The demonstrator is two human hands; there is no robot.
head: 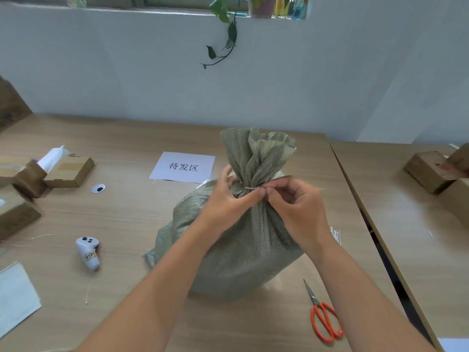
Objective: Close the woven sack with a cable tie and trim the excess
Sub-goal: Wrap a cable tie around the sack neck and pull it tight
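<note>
A grey-green woven sack [236, 252] stands upright in the middle of the wooden table, its mouth gathered into a ruffled neck. A pale cable tie [250, 188] circles the neck, and its thin tail sticks out to the right past my fingers. My left hand [228, 196] wraps the neck from the left, thumb pressed at the tie. My right hand [294, 204] pinches the tie at the front of the neck. Orange-handled scissors [323, 317] lie shut on the table to the sack's lower right, apart from both hands.
A white paper sign [182, 166] lies behind the sack. A white controller [88, 252] and a small black-and-white disc [98, 188] sit to the left. Cardboard boxes [68, 171] stand at far left and at far right [429, 171]. Spare white ties [336, 235] lie right of the sack.
</note>
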